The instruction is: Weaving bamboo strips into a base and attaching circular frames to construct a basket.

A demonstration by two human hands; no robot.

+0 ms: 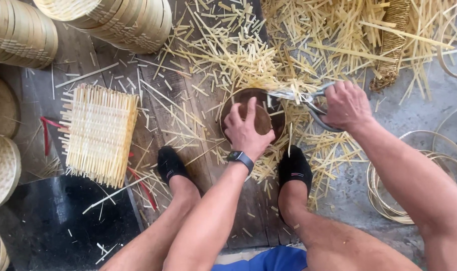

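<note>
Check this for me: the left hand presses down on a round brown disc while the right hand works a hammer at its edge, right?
Not quite. In the head view the right hand holds scissors, not a hammer, with the blades at the disc's rim. The rest stands: the left hand presses on the round brown disc.

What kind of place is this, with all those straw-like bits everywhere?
Probably a bamboo-weaving workshop. Cut bamboo strips litter the wooden floor, a woven mat lies nearby, and stacked round baskets sit behind. The right hand holds scissors.
</note>
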